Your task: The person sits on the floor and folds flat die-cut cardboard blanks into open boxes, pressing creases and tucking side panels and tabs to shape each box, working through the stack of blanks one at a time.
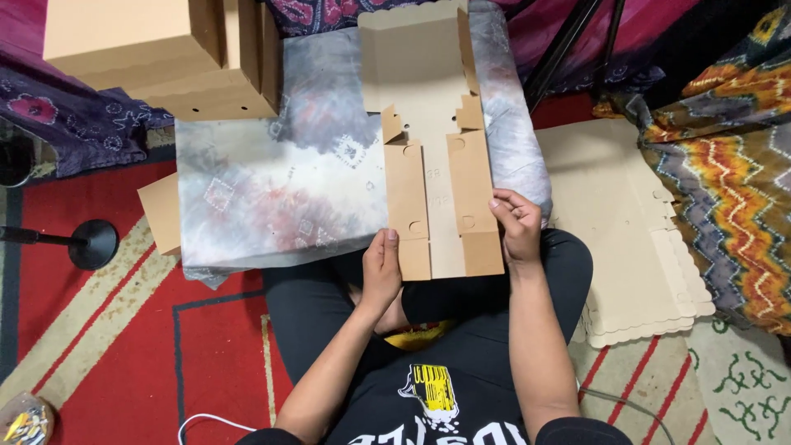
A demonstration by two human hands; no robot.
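Cushion (272, 189) edge near lap; both hands (381, 272) (519, 227) grip cardboard blank (441, 181) sides

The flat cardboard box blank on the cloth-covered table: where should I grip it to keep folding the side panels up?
Grip the cardboard box blank by its long folded side flaps near the end closest to you, coming in from both outer sides. The left hand and right hand already sit there; those flaps stand up along creases, giving edges to pinch.

Black short-sleeved tee (449, 404), yellow-and-white graphic print on the chest. Black trousers (305, 309) just below the tee. Left hand (381, 268) and right hand (519, 227) bare, forearms uncovered.
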